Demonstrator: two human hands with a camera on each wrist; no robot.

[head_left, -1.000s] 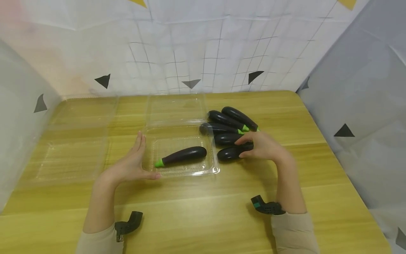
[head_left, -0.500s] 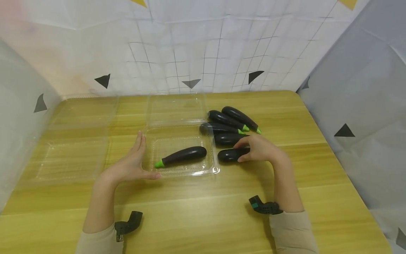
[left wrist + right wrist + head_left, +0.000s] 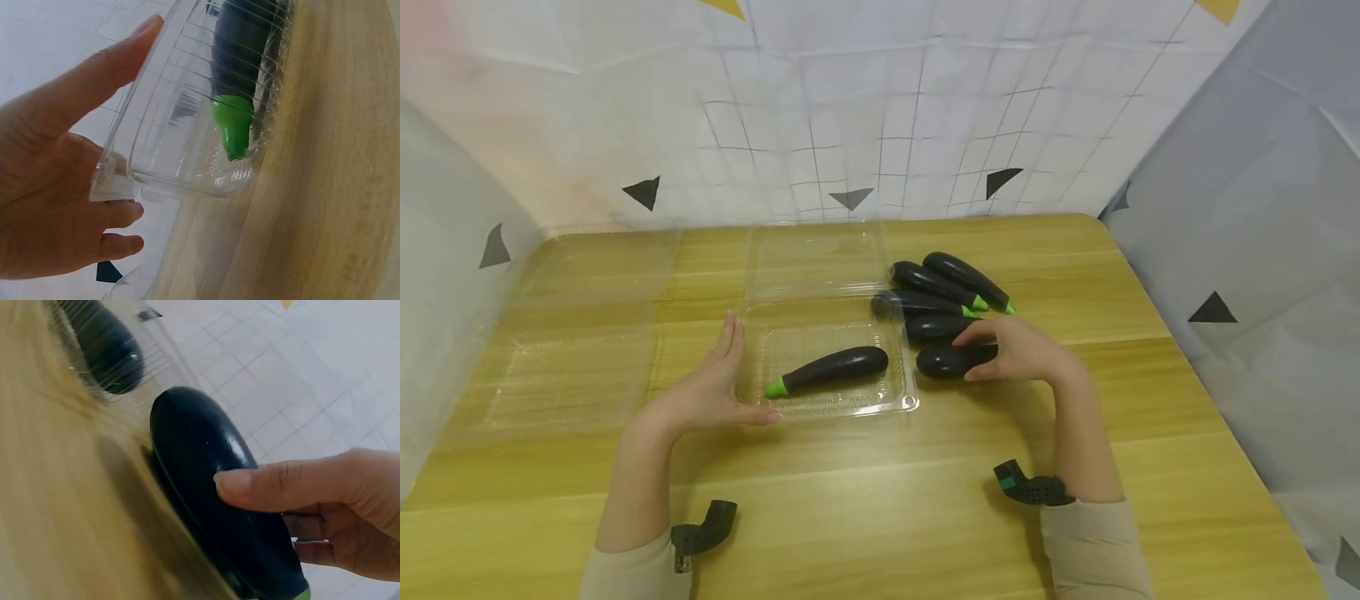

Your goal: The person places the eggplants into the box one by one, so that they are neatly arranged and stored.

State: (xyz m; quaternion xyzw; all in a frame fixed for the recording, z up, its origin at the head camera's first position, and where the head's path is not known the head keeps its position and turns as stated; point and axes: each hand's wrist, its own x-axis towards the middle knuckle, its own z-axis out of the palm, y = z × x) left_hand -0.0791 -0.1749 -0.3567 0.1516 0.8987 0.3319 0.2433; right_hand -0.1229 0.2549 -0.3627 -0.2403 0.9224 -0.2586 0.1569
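Note:
In the head view my right hand (image 3: 1026, 350) pinches the nearest eggplant (image 3: 943, 362) between thumb and fingers. The right wrist view shows the thumb flat on this glossy dark eggplant (image 3: 200, 462), its green tip just in frame. My left hand (image 3: 707, 392) rests with extended fingers along the left side of a clear hinged plastic container (image 3: 910, 402), thumb at its front edge. Inside lies another eggplant (image 3: 838, 367), green stem end to the left. Up close in the left wrist view, the left thumb (image 3: 134, 47) touches the container's rim.
Several more eggplants (image 3: 966, 279) lie side by side behind the right hand, green ends to the right. The container's raised lid (image 3: 816, 258) leans behind its base. Another clear open container (image 3: 580, 358) stands at the left of the wooden table (image 3: 865, 517).
My right hand shifts slightly left, then back right, keeping its fingers on the nearest eggplant, which barely moves. The left hand and the container stay in place.

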